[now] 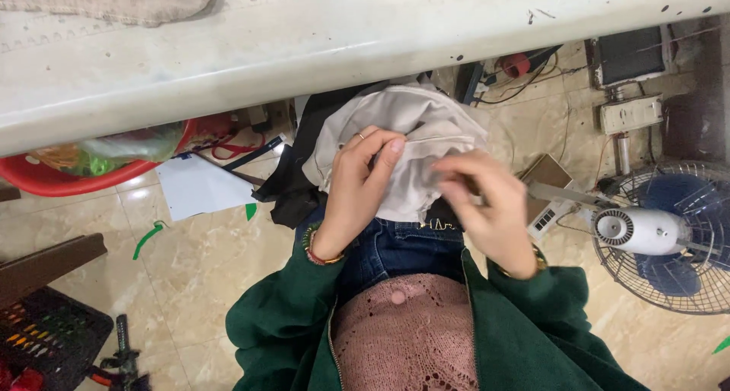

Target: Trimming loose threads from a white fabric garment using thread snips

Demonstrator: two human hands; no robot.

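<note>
Although much of the beige cloth (414, 144) is covered by fingers and bunched into soft folds, it is seen held over the lap, below the white table edge (319, 53). It is pinched by the left hand (357, 186), thumb pressed on a seam. The right hand (487, 208) is motion-blurred, so its grip cannot be told. Dark fabric (293, 186) hangs underneath; a fan (661, 235) is cut off at the frame's right edge.
</note>
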